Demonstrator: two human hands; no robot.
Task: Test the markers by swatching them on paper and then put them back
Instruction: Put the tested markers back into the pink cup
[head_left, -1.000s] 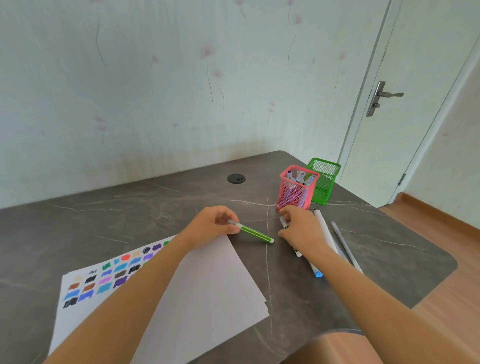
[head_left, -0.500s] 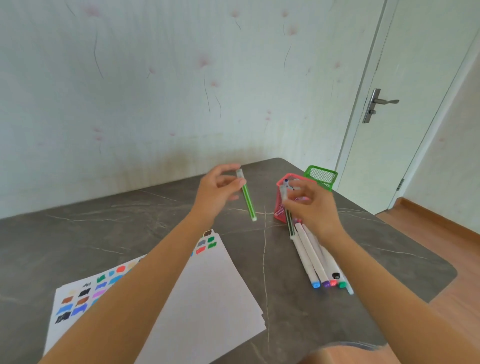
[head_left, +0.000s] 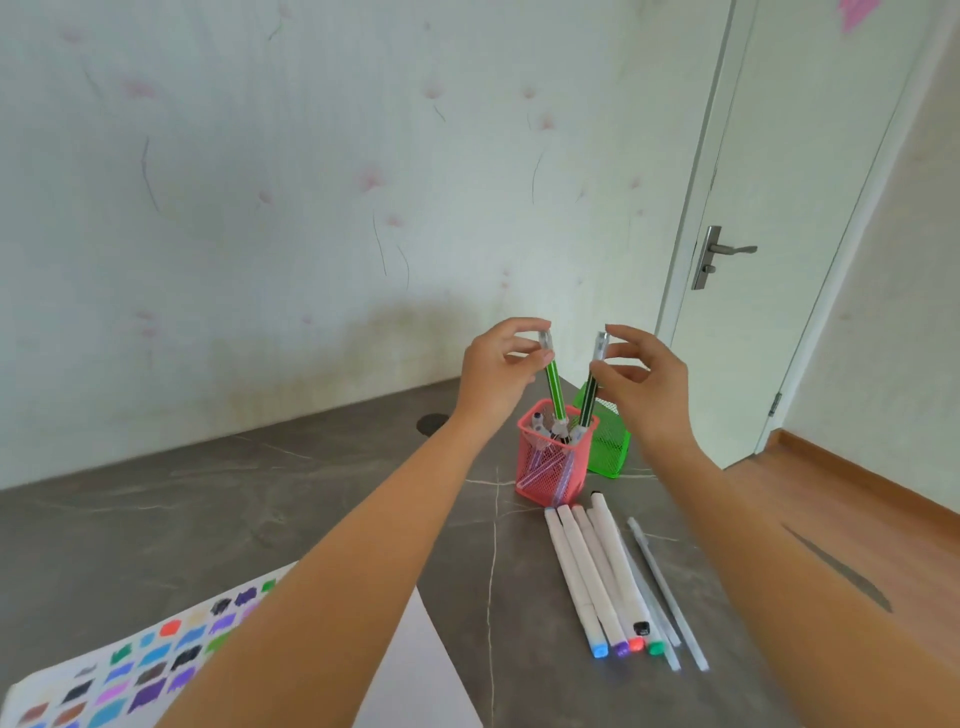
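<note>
Fingers (head_left: 519, 326) of the left hand (head_left: 493, 379) pinch the light green marker (head_left: 554, 387) near its top; the right hand (head_left: 649, 389) pinches the dark green marker (head_left: 588, 395) likewise. Both lower ends sit inside the pink mesh holder (head_left: 545, 475) on the table (head_left: 260, 509).

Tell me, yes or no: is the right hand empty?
No, the right hand pinches a dark green marker near its upper end, with the marker's lower end at the mouth of the pink mesh holder.

Hands (head_left: 498, 371) lowering markers (head_left: 554, 387), pink holder (head_left: 550, 467)
</note>
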